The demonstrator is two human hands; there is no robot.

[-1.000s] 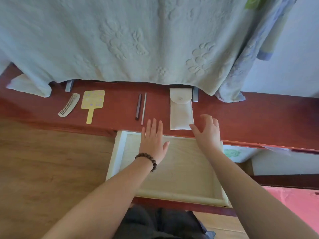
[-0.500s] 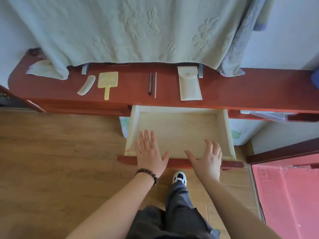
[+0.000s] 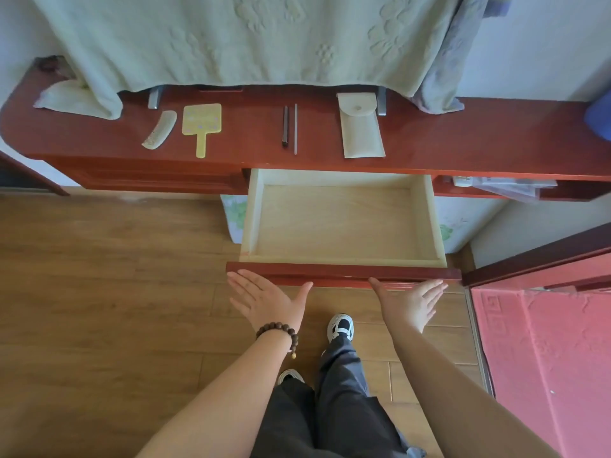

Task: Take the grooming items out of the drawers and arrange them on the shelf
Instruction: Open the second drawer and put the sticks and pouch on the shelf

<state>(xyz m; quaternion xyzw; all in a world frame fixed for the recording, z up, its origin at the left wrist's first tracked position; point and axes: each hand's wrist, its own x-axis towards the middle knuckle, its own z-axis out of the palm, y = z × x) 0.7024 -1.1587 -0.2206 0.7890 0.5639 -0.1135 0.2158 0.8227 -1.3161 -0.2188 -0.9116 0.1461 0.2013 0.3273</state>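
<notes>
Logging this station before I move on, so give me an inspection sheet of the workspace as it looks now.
Surface: red shelf, bare wood between items.
Job's things: comb, yellow hand mirror, two thin sticks, white pouch in a row; drawer open, empty.
Clutter: green towel draped over the shelf's back.
Grippers: left hand, right hand open, empty, at the drawer front.
Cables: nothing seen.
Surroundings: wood floor, red mat.

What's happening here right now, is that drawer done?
A person stands at the red shelf with both palms open at the front of the pulled-out drawer, left hand and right hand holding nothing. The drawer looks empty. On the shelf lie a comb, a yellow hand mirror, two thin sticks and a white pouch.
</notes>
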